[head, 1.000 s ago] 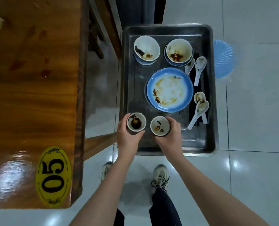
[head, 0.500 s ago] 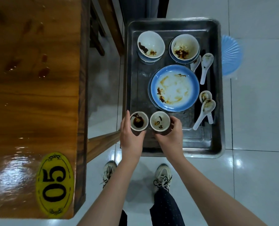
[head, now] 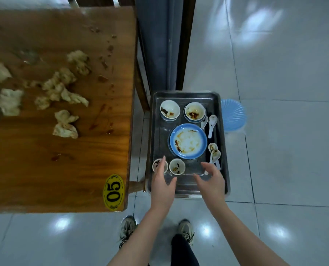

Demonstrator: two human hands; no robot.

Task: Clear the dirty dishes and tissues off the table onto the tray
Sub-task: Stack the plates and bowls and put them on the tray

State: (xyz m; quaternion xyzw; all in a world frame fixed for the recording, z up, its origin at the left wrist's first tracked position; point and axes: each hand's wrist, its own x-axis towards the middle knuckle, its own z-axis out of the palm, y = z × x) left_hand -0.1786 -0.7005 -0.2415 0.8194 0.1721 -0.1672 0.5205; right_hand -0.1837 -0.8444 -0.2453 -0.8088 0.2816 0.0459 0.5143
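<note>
We are counting two bowls (head: 170, 109), one plate (head: 188, 141), two cups (head: 177, 166) and four spoons (head: 212, 120) on the tray (head: 159, 137), all sauce-stained, while at least six crumpled tissues (head: 65, 124) are lying on the table (head: 63, 169). Our left hand (head: 162, 181) is reaching with straight fingers over the left cup (head: 155, 164), partly hiding it. Our right hand (head: 211, 181) is hovering open, gripping nothing, near the spoons.

The table (head: 44, 179) is varnished wood with a glossy, stained top, the tissues (head: 65, 124) are crumpled matt paper, the tray (head: 186, 186) is dull-sheened metal, the plate (head: 188, 141) looks glazed and glossy, the stool (head: 233, 116) ribbed plastic, and the floor (head: 284, 150) smooth shiny tile.
</note>
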